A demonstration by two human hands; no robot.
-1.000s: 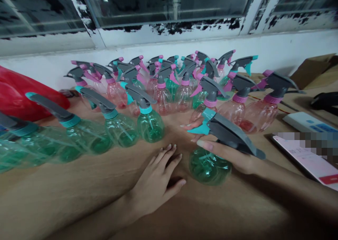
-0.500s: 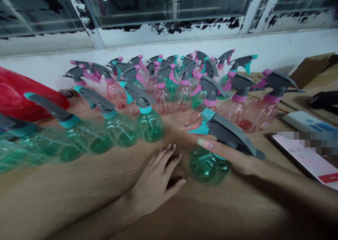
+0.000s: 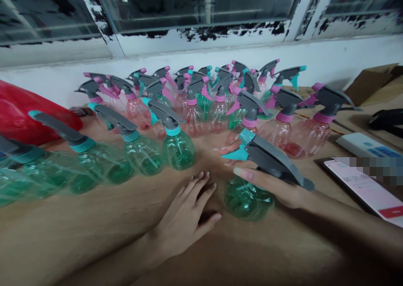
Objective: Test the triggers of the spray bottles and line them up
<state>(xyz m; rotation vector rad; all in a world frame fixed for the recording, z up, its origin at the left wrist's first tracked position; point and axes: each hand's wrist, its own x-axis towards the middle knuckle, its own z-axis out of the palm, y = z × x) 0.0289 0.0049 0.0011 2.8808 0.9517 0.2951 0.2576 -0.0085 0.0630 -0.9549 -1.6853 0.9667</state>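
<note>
My right hand [image 3: 277, 187] is wrapped round the neck of a green spray bottle [image 3: 248, 200] with a grey and teal trigger head. Its thumb lies across the near side, and its other fingers show partly behind the trigger. The bottle stands on the wooden table [image 3: 103, 240]. Left of it, my left hand [image 3: 185, 212] rests flat on the table with fingers stretched out, holding nothing. Closest beyond that hand is another green spray bottle [image 3: 179, 152], at the right end of a row of several green ones.
Behind stand several pink spray bottles [image 3: 192, 118] mixed with green ones, along a white wall [image 3: 355, 55] below windows. A red bag [image 3: 34, 114] lies at left. On the right are a phone [image 3: 362, 189], a white and blue device [image 3: 367, 145] and a cardboard box [image 3: 371, 84].
Almost nothing differs. The right hand and its spray bottle have shifted very slightly to the left; the left hand has stayed in place.
</note>
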